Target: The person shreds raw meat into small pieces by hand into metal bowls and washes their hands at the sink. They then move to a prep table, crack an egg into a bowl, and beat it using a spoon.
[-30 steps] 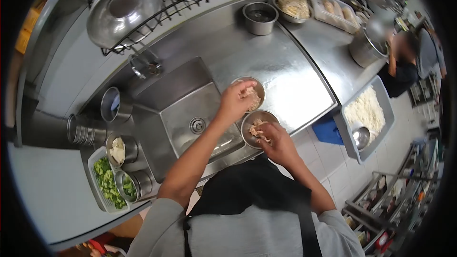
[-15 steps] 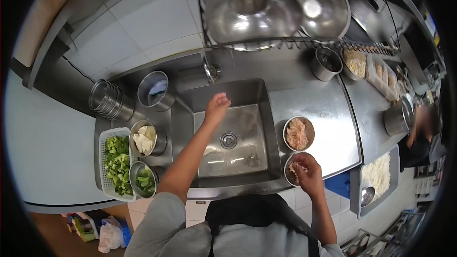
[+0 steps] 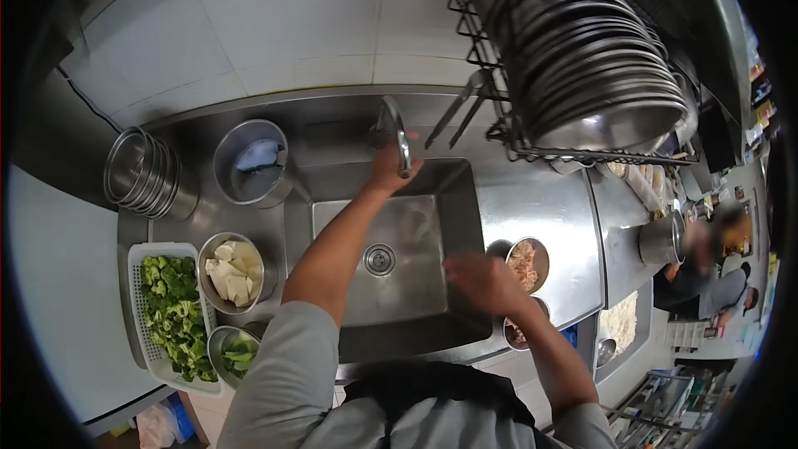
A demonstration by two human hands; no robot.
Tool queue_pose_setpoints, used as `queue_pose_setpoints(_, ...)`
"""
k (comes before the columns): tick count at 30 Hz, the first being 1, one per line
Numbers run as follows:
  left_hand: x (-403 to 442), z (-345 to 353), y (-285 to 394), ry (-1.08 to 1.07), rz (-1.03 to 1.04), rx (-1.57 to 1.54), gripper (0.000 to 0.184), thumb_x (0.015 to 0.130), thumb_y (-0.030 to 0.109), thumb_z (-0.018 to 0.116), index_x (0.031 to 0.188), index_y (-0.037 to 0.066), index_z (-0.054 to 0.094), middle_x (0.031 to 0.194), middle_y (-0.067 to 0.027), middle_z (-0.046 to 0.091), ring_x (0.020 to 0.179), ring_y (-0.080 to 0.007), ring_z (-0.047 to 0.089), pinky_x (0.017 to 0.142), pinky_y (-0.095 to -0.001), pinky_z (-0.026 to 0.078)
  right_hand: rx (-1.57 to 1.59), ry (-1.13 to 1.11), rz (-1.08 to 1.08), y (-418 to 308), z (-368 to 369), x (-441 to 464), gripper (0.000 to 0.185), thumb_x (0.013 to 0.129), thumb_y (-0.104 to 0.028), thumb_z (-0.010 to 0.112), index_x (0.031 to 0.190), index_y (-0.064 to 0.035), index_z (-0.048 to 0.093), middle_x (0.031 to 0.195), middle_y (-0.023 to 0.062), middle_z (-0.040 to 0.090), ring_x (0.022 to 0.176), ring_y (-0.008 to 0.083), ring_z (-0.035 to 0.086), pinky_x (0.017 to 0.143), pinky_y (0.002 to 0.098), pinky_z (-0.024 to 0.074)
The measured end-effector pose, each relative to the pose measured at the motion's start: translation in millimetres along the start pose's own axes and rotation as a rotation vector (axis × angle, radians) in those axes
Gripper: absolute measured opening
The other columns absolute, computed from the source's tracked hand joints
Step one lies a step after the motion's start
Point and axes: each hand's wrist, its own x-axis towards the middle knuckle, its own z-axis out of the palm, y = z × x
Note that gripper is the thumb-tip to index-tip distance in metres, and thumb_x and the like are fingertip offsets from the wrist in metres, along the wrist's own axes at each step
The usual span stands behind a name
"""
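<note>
- Left hand [image 3: 387,168]: I have it up at the faucet [image 3: 402,140], far side of the sink [image 3: 416,303]. Fingers partly behind the spout; can't tell how far open, or if they grip.
- Right hand [image 3: 484,283]: over the sink's right edge, blurred. Fingers look loosely bent, pointing left over the basin; exact opening can't be told, no held item visible.
- Faucet: spout hangs over the sink's back edge.
- Meat bowl [image 3: 545,259]: steel, pinkish shreds, right of the sink, just beside the right hand.
- Lower bowl [image 3: 544,309]: nearer me, partly under the right forearm, some pinkish food visible.
- Left counter: white basket [image 3: 137,303] of broccoli [image 3: 179,316]; beside it, bowl of white chunks [image 3: 205,276] and bowl of green pieces [image 3: 214,356].
- Behind those: steel pot [image 3: 231,176], pale item inside; nested steel containers [image 3: 133,168] alongside.
- Upper right: wire rack [image 3: 486,62] with stacked bowls [image 3: 598,66]; tongs [image 3: 456,112] hang off it.
</note>
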Motion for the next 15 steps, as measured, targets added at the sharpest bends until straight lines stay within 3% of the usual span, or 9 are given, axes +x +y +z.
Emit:
queue_pose_setpoints(1,-16.8,1.8,-2.4,0.031,0.087,-0.028,0.077,0.083,0.012,0.078,0.152,0.012,0.044,0.126,-0.0138,0.063,0.093,-0.0223,0.069,0.08,-0.0378,0.056,0.045,0.038,0.068,0.5,4.8,21.6,0.025,0.091,-0.017,0.071,0.113,-0.005,0.072,0.1,0.0203,0.073,0.087,0.0388,0.072,0.077,0.0434,0.0578)
queue_pose_setpoints(4,-77.9,-7.9,31.4,-0.101,-0.359,-0.402,0.064,0.09,0.021,0.073,0.148,0.014,0.047,0.132,-0.0077,0.061,0.108,-0.0218,0.065,0.091,-0.0402,0.051,0.105,0.109,0.163,19.5,31.1,88.9,0.024,0.091,-0.019,0.072,0.111,-0.0044,0.073,0.095,0.0209,0.073,0.086,0.0341,0.074,0.077,0.0387,0.0577)
queue_pose_setpoints(6,-112.4,-24.0,71.8,0.025,-0.759,-0.757,0.054,0.096,0.031,0.067,0.145,0.016,0.049,0.136,-0.0032,0.058,0.114,-0.0198,0.06,0.096,-0.0413,0.047,0.292,0.019,0.331,49.3,61.0,126.6,0.036,0.094,-0.024,0.073,0.123,-0.0033,0.069,0.107,0.0199,0.074,0.1,0.0277,0.073,0.086,0.0355,0.0549)
queue_pose_setpoints(7,-121.7,-26.9,81.9,0.09,-0.957,-0.936,0.051,0.099,0.036,0.064,0.144,0.017,0.05,0.138,-0.001,0.056,0.117,-0.0188,0.058,0.099,-0.0418,0.045,0.485,0.069,0.366,57.4,80.1,140.5,0.037,0.094,-0.027,0.072,0.122,-0.0037,0.069,0.104,0.0163,0.073,0.098,0.0233,0.071,0.087,0.0342,0.0533)
queue_pose_setpoints(9,-142.6,-17.5,74.2,0.022,-1.006,-1.123,0.059,0.1,0.052,0.056,0.149,0.021,0.046,0.145,-0.0017,0.05,0.127,-0.0195,0.05,0.103,-0.0469,0.042,0.873,0.166,0.454,58.8,123.2,154.1,0.038,0.096,-0.033,0.071,0.122,-0.0045,0.07,0.099,0.009,0.072,0.093,0.0146,0.066,0.09,0.0316,0.0502)
queue_pose_setpoints(10,-148.2,-18.5,80.0,-0.006,-1.026,-1.219,0.064,0.101,0.06,0.052,0.152,0.022,0.044,0.148,-0.002,0.047,0.132,-0.0198,0.046,0.104,-0.0494,0.04,0.927,0.132,0.507,53.5,134.5,154.5,0.05,0.096,-0.038,0.07,0.131,-0.0039,0.063,0.113,0.0111,0.068,0.105,0.018,0.062,0.095,0.0326,0.0477)
queue_pose_setpoints(12,-144.6,-17.4,84.8,0.069,-1.055,-1.267,0.061,0.102,0.056,0.056,0.149,0.018,0.046,0.147,-0.0061,0.048,0.132,-0.0208,0.047,0.103,-0.0447,0.042,1.026,0.061,0.601,41.9,153.5,158.7,0.074,0.096,-0.049,0.068,0.15,-0.0027,0.048,0.14,0.0151,0.059,0.13,0.0249,0.055,0.107,0.0347,0.0428)
queue_pose_setpoints(13,-139.9,-13.2,86.9,0.115,-1.021,-1.308,0.058,0.102,0.054,0.057,0.146,0.017,0.048,0.144,-0.0069,0.051,0.129,-0.0207,0.05,0.101,-0.0428,0.044,1.103,0.202,0.713,34.9,170.5,162.6,0.065,0.092,-0.052,0.071,0.132,-0.0021,0.064,0.121,0.0148,0.069,0.114,0.023,0.064,0.098,0.0333,0.0475)
queue_pose_setpoints(15,-132.5,-14.6,84.8,0.143,-1.005,-1.386,0.052,0.102,0.05,0.059,0.14,0.015,0.054,0.135,-0.0071,0.058,0.121,-0.0204,0.057,0.096,-0.0397,0.048,1.025,0.238,0.748,35.7,171.5,171.7,0.055,0.093,-0.05,0.07,0.119,-0.0024,0.068,0.11,0.0133,0.07,0.107,0.0214,0.065,0.093,0.0328,0.048)
